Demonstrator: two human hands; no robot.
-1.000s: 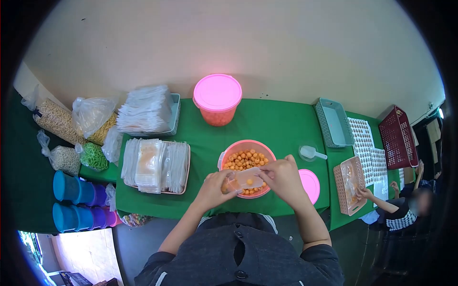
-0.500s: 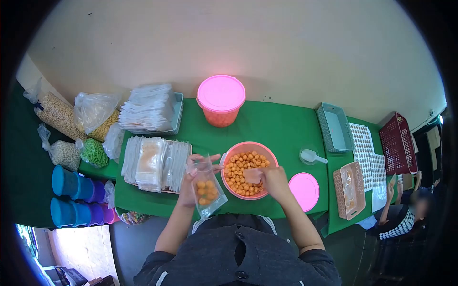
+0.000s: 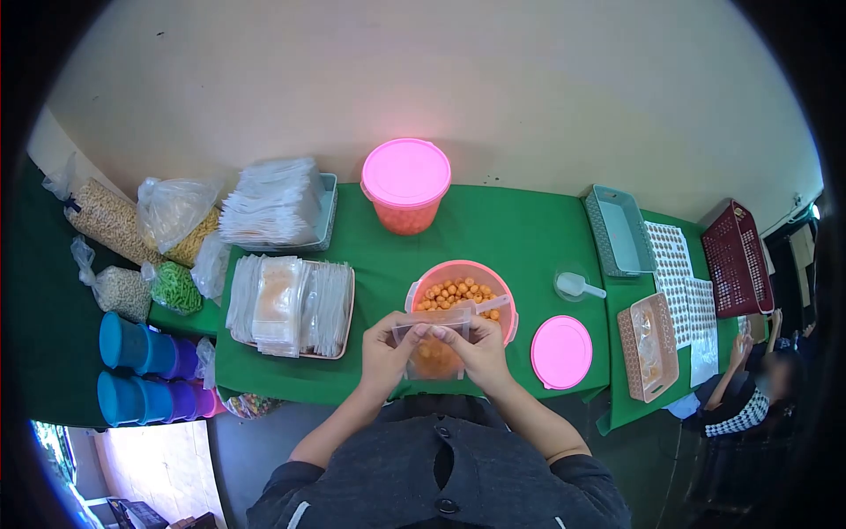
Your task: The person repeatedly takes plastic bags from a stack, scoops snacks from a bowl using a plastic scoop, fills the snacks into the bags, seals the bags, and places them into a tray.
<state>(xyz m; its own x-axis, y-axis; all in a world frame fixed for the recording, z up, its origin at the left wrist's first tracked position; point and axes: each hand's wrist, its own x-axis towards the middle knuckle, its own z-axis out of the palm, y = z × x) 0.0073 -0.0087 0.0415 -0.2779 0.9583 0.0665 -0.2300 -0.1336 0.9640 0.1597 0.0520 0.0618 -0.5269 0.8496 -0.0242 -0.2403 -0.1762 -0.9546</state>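
Both of my hands pinch the top edge of a clear plastic bag [image 3: 434,360] with orange balls inside. My left hand [image 3: 383,351] grips its left corner and my right hand [image 3: 482,351] its right corner, thumbs close together. Just beyond them stands a pink tub [image 3: 510,291] of round orange snacks [image 3: 454,291], its near part hidden by the bag and hands. A translucent scoop [image 3: 490,304] rests in the tub, its handle toward the right rim.
Stacked bags [image 3: 280,304] lie in a tray at left. A pink-lidded bucket [image 3: 405,181] stands behind. To the right are a pink lid [image 3: 561,353], another scoop [image 3: 577,285], baskets [image 3: 619,231] and sticker sheets [image 3: 670,260]. Another person [image 3: 749,388] is at far right.
My right hand has let go of the scoop, which now lies in the tub, and has taken the bag's edge. My left hand has moved right with the bag, in front of the tub.
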